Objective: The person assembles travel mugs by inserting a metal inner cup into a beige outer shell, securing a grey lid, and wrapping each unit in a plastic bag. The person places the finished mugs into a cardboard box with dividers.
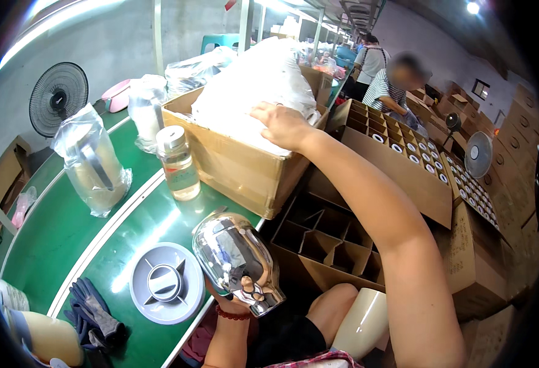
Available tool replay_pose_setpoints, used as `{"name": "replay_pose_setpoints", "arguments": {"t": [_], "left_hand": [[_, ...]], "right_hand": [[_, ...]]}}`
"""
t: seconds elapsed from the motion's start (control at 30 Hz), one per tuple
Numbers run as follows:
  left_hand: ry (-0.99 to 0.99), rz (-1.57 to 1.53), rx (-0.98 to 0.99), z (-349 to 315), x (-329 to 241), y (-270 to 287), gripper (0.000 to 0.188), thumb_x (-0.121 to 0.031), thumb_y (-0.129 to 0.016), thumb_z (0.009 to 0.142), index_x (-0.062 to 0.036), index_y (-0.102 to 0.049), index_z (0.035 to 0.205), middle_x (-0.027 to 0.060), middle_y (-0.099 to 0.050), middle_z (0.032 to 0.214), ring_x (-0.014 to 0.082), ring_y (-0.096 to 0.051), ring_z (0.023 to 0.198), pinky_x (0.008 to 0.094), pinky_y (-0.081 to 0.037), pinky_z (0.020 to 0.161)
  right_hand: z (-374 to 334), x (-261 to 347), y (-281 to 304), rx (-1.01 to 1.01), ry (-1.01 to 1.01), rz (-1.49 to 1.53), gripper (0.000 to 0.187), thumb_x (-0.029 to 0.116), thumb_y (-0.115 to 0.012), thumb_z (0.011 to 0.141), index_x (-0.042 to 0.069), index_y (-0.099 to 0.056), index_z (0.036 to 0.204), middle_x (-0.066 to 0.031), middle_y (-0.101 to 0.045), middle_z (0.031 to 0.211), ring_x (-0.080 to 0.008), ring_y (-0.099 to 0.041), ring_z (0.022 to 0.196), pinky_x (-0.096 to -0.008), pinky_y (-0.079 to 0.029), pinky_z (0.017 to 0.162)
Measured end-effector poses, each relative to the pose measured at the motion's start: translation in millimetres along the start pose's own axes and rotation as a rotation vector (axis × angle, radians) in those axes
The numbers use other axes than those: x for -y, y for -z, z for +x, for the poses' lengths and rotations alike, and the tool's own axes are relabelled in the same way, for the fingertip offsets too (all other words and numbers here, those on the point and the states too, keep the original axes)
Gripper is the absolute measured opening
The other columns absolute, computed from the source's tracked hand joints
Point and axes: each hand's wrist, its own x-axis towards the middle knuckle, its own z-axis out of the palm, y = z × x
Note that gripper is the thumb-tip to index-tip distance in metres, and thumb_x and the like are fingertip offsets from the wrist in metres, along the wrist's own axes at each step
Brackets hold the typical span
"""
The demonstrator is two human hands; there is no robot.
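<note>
My left hand (235, 305), a red bead bracelet at its wrist, holds a shiny silver glass flask liner (229, 251) by its narrower end, over the green table's edge. The liner lies tilted, its round end pointing up and away; it hides most of those fingers. My right arm stretches far forward across the boxes. At its end my right hand (281, 126) has its fingers bent into a pile of thin white plastic bags (245, 80), pinching at the top ones. These bags heap above the rim of a cardboard box (238, 175). A cream flask body (362, 322) rests by my legs.
On the green table (110, 245) are a grey round plastic base (167, 282), grey work gloves (96, 313), a lidded glass bottle (179, 164) and a bagged jug (91, 162). A divided carton (324, 239) stands below my right arm. Cartons of white-topped items (413, 153) and a co-worker (389, 89) are beyond.
</note>
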Motion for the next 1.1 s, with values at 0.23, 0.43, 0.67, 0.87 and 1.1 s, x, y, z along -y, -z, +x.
{"name": "replay_pose_setpoints", "arguments": {"t": [0.23,0.43,0.67,0.87,1.1], "left_hand": [[-0.154,0.005,-0.067,-2,-15,-18,0.067,-0.061,-0.052,0.088,-0.0100,-0.050,0.132,0.0111,-0.058,0.119,0.0264,-0.057,0.103,0.0424,-0.050,0.086],[-0.507,0.209,-0.203,15,-26,-61,0.065,-0.057,-0.051,0.091,-0.0104,-0.049,0.136,0.0096,-0.053,0.134,0.0282,-0.053,0.120,0.0484,-0.045,0.104],[-0.487,0.223,0.221,52,7,-53,0.073,-0.062,-0.055,0.087,-0.0090,-0.048,0.137,0.0123,-0.054,0.136,0.0308,-0.053,0.123,0.0497,-0.044,0.105],[-0.357,0.027,0.148,33,-1,-47,0.074,-0.063,-0.057,0.085,-0.0090,-0.049,0.135,0.0120,-0.053,0.136,0.0326,-0.052,0.122,0.0522,-0.044,0.104],[-0.231,-0.084,0.189,17,-7,-34,0.075,-0.064,-0.054,0.087,-0.0147,-0.044,0.142,0.0103,-0.048,0.140,0.0321,-0.049,0.125,0.0526,-0.043,0.105]], "right_hand": [[8,-6,-14,-0.167,-0.075,-0.017,0.016,0.026,-0.063,0.087,0.015,-0.073,0.090,-0.0056,-0.067,0.104,-0.0266,-0.065,0.093,-0.0383,-0.052,0.081],[-103,87,59,-0.454,0.017,0.190,0.027,0.023,-0.076,0.082,0.001,-0.062,0.073,-0.0093,-0.058,0.081,-0.0238,-0.061,0.065,-0.0341,-0.050,0.059],[-164,103,38,-0.533,-0.168,0.417,0.025,0.011,-0.074,0.083,-0.003,-0.058,0.071,-0.0077,-0.058,0.082,-0.0139,-0.055,0.060,-0.0274,-0.044,0.055],[-114,68,60,-0.586,-0.075,0.101,0.027,0.019,-0.072,0.085,0.001,-0.059,0.070,-0.0076,-0.058,0.081,-0.0207,-0.059,0.061,-0.0312,-0.047,0.055],[-45,4,43,-0.358,0.025,-0.281,0.022,0.027,-0.070,0.078,0.007,-0.067,0.069,-0.0044,-0.058,0.089,-0.0235,-0.058,0.093,-0.0388,-0.044,0.081]]}}
